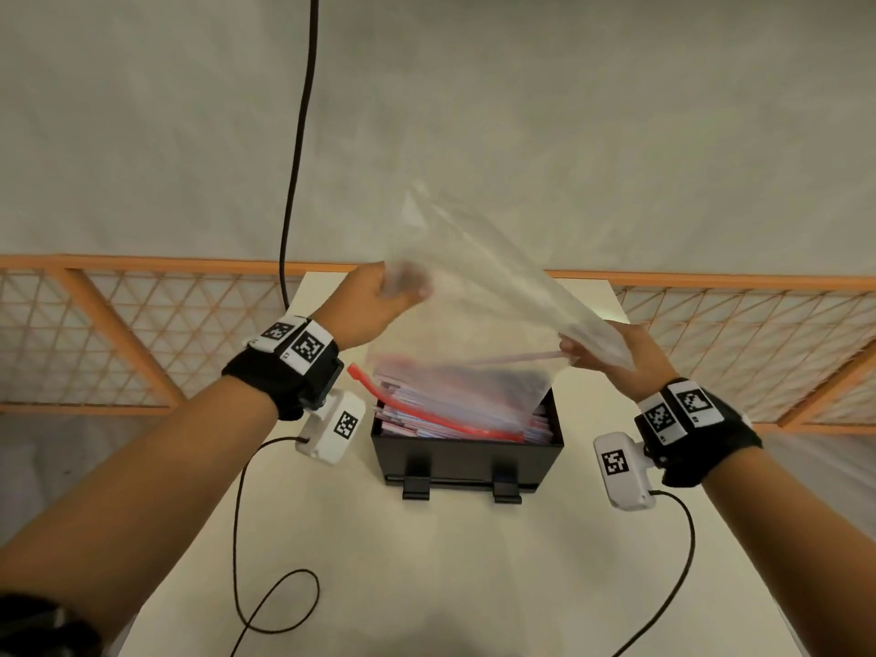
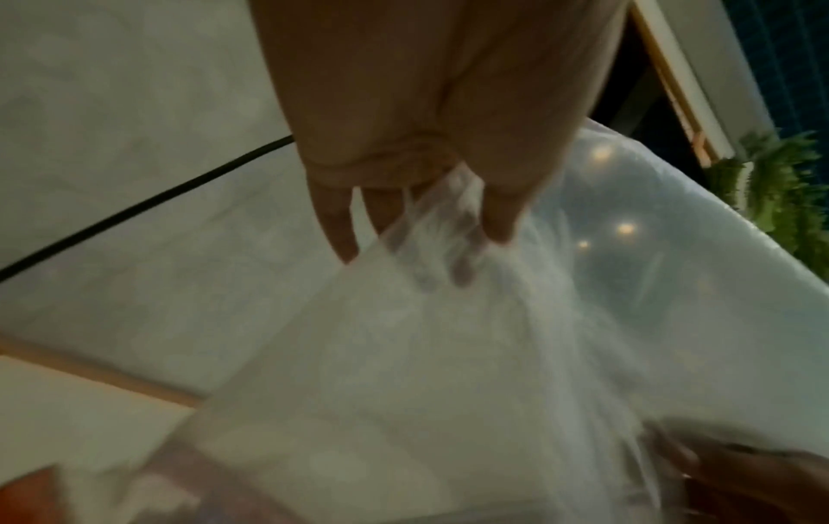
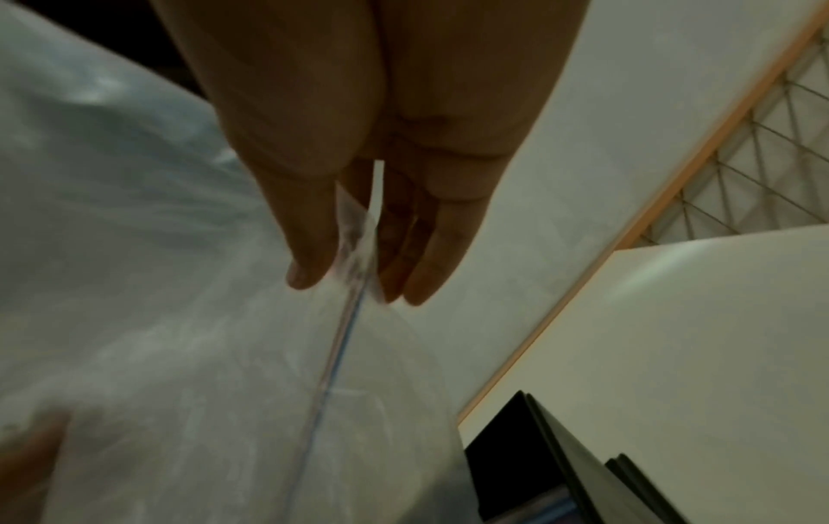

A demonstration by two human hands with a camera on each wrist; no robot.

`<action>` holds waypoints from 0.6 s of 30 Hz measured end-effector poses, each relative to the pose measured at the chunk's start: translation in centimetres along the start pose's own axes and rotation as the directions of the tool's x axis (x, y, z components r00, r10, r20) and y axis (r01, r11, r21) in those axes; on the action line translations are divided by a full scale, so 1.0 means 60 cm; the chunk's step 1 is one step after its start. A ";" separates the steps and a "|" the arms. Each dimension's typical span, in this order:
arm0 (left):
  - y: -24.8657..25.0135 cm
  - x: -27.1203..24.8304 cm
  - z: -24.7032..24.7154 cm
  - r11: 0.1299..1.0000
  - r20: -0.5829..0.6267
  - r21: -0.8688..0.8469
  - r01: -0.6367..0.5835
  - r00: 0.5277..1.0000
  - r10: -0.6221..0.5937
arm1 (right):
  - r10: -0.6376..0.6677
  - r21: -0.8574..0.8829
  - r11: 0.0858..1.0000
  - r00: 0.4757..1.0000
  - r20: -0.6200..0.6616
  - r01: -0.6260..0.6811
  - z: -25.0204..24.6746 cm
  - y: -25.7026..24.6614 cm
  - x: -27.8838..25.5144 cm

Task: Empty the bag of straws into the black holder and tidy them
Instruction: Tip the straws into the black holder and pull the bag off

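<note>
A clear plastic bag (image 1: 474, 286) hangs upside down over the black holder (image 1: 467, 455), its mouth reaching down into it. My left hand (image 1: 379, 296) pinches the bag's upper left part (image 2: 430, 269). At the right, my right hand (image 1: 611, 353) pinches another edge of the bag (image 3: 359, 255). Wrapped straws (image 1: 455, 410) in red, white and blue fill the holder. One red straw (image 1: 379, 386) sticks out past its left rim. A pale straw (image 1: 516, 358) still lies inside the bag near my right fingers.
The holder stands on a white table (image 1: 426, 561) whose far edge lies just behind it. Orange lattice railings (image 1: 118, 334) run left and right behind the table. A black cable (image 1: 298, 149) hangs down the wall. Wrist camera cables (image 1: 275, 604) trail over the near tabletop.
</note>
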State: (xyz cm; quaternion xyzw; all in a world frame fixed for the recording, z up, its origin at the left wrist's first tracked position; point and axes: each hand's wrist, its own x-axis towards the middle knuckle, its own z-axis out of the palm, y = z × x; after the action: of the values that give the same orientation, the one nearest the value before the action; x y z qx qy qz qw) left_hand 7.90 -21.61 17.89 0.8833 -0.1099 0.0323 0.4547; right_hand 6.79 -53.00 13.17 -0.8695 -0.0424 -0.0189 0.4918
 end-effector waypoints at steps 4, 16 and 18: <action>0.029 -0.003 -0.006 0.961 -0.161 -0.266 -0.074 0.986 0.032 | -0.039 0.105 0.993 0.985 -0.170 0.057 -0.013 -0.011 -0.003; 0.045 -0.028 -0.017 0.896 -0.145 -0.433 -0.099 0.989 0.039 | -0.162 0.127 0.970 0.942 -0.293 0.206 -0.030 -0.059 -0.002; 0.050 -0.030 -0.017 0.891 -0.150 -0.443 -0.099 0.988 0.035 | -0.147 0.134 0.971 0.937 -0.318 0.198 -0.034 -0.059 0.007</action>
State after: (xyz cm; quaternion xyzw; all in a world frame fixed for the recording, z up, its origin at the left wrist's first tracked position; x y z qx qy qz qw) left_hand 5.55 -22.18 20.59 0.7459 -0.1133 0.0826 0.6512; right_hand 6.90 -52.91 17.25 -0.8057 -0.0434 -0.1928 0.5584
